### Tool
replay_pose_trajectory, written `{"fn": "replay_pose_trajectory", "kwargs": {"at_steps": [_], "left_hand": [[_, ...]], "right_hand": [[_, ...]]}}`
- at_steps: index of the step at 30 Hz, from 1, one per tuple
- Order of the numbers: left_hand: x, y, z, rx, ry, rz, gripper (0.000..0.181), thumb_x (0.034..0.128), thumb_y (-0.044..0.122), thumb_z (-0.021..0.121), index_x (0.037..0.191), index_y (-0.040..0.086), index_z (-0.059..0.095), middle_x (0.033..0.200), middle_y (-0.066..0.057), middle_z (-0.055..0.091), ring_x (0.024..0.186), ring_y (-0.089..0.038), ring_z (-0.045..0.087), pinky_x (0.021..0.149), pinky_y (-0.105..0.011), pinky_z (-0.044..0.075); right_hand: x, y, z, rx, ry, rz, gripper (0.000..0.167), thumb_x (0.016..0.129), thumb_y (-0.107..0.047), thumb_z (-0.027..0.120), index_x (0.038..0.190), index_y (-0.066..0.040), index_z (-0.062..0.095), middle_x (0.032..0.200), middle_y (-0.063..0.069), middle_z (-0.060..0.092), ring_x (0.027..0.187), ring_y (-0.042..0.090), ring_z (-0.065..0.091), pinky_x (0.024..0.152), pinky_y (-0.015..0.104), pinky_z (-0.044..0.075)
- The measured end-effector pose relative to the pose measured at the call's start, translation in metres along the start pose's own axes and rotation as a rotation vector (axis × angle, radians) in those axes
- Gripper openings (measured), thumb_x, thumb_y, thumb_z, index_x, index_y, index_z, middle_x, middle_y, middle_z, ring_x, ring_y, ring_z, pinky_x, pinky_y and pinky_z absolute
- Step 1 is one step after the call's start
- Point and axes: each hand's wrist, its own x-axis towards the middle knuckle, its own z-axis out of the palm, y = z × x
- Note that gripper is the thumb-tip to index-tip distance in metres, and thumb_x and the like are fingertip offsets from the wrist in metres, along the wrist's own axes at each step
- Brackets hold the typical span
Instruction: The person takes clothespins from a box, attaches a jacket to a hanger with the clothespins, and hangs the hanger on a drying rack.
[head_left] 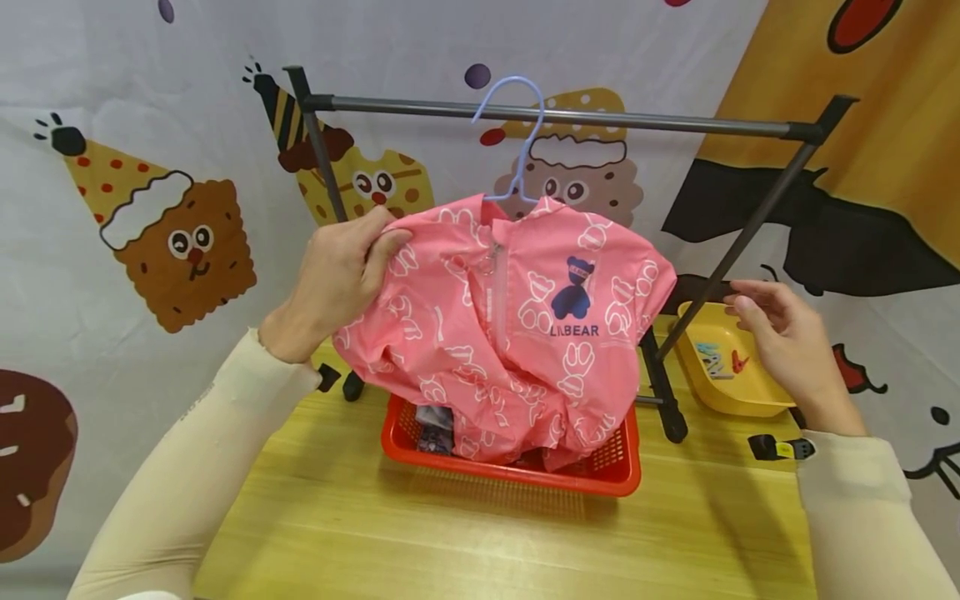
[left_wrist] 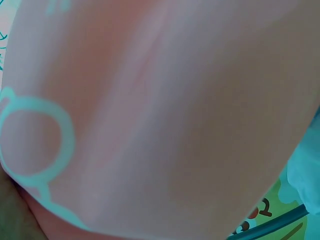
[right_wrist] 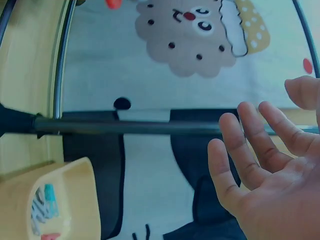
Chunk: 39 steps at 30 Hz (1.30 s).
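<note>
Left hand (head_left: 341,271): thumb and fingers pinch the shoulder of the pink jacket (head_left: 457,333). Right hand (head_left: 791,333): holds nothing, fingers apart, slightly bent, near the rack's right leg. Jacket is on a light-blue hanger (head_left: 525,154), in front of the rack (head_left: 675,123); hook overlaps top bar, can't tell if it bears on it. Jacket's lower part hangs over the red basket (head_left: 517,478), dark cloth (head_left: 435,437) inside. Yellow tray (head_left: 753,393) with clips (head_left: 712,362) at right.

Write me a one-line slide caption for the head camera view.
The left hand holds a pink jacket on a pale blue hanger, the right hand near a yellow tray of small clips.
</note>
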Motion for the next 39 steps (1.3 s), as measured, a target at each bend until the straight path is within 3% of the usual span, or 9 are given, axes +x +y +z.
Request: {"fn": "replay_pose_trajectory", "kwargs": {"at_steps": [9,13,16,18,20,22,24,32,39], "left_hand": [[-0.001,0.001,0.001,-0.014,-0.01,-0.004,0.041,0.1198,0.039,0.057,0.108,0.001,0.066,0.078,-0.011,0.064,0.062,-0.022,0.061,0.06,-0.032,0.05],[-0.001,0.002,0.001,-0.018,-0.02,0.003,0.034,0.1187,0.033,0.062,0.108,0.001,0.065,0.077,-0.012,0.063,0.062,-0.023,0.061,0.061,-0.034,0.051],[0.0,0.002,0.001,-0.021,-0.022,0.011,0.033,0.1194,0.032,0.061,0.107,0.001,0.065,0.077,-0.012,0.062,0.063,-0.023,0.06,0.061,-0.034,0.051],[0.0,0.002,0.001,-0.025,-0.022,0.013,0.032,0.1192,0.031,0.062,0.107,0.001,0.065,0.078,-0.011,0.062,0.063,-0.022,0.06,0.061,-0.033,0.05],[-0.001,0.002,0.0,-0.032,-0.023,0.014,0.028,0.1184,0.026,0.065,0.107,0.001,0.065,0.078,-0.011,0.063,0.063,-0.021,0.06,0.062,-0.031,0.05],[-0.001,0.001,-0.001,-0.037,-0.021,0.012,0.025,0.1177,0.024,0.067,0.107,0.001,0.066,0.078,-0.011,0.063,0.064,-0.02,0.06,0.062,-0.027,0.049],[-0.002,0.001,-0.002,-0.04,-0.015,0.013,0.028,0.1186,0.027,0.065,0.107,0.001,0.066,0.078,-0.011,0.063,0.064,-0.019,0.06,0.063,-0.023,0.047],[-0.002,0.002,-0.002,-0.029,-0.003,0.035,0.048,0.1231,0.043,0.049,0.104,0.002,0.065,0.076,-0.009,0.059,0.063,-0.019,0.056,0.061,-0.025,0.044],[0.0,0.004,0.001,-0.046,0.004,0.058,0.049,0.1237,0.044,0.048,0.101,0.003,0.063,0.075,-0.008,0.056,0.062,-0.017,0.054,0.062,-0.024,0.043]], "right_hand": [[0.01,0.036,-0.01,-0.025,-0.027,0.092,0.053,0.125,-0.038,0.054,0.163,-0.002,0.059,0.121,-0.033,0.064,0.105,-0.024,0.062,0.085,-0.003,0.05],[0.015,0.049,-0.014,-0.094,-0.09,0.185,0.062,0.126,-0.046,0.048,0.167,-0.001,0.054,0.141,0.002,0.071,0.099,-0.022,0.056,0.078,-0.002,0.048],[0.02,0.061,-0.017,-0.162,-0.156,0.225,0.067,0.126,-0.05,0.043,0.169,0.0,0.051,0.156,0.03,0.062,0.102,-0.009,0.062,0.074,0.001,0.046],[0.024,0.07,-0.018,-0.207,-0.206,0.231,0.068,0.127,-0.049,0.041,0.169,0.004,0.049,0.158,0.039,0.057,0.112,0.016,0.073,0.081,0.013,0.058],[0.03,0.08,-0.019,-0.251,-0.26,0.233,0.068,0.127,-0.048,0.039,0.168,0.007,0.047,0.159,0.042,0.054,0.127,0.045,0.071,0.096,0.038,0.068],[0.038,0.088,-0.02,-0.296,-0.333,0.226,0.068,0.128,-0.046,0.038,0.166,0.01,0.045,0.161,0.046,0.05,0.143,0.068,0.054,0.11,0.067,0.061],[0.045,0.096,-0.02,-0.34,-0.398,0.203,0.067,0.128,-0.044,0.039,0.165,0.012,0.045,0.161,0.048,0.049,0.143,0.07,0.052,0.116,0.086,0.046],[0.063,0.122,-0.013,-0.395,-0.601,0.124,0.056,0.126,-0.029,0.053,0.158,0.017,0.05,0.148,0.055,0.057,0.128,0.07,0.066,0.104,0.079,0.057],[0.068,0.131,-0.006,-0.42,-0.728,0.113,0.051,0.117,-0.013,0.065,0.152,0.021,0.054,0.142,0.057,0.06,0.125,0.069,0.069,0.1,0.073,0.064]]}}
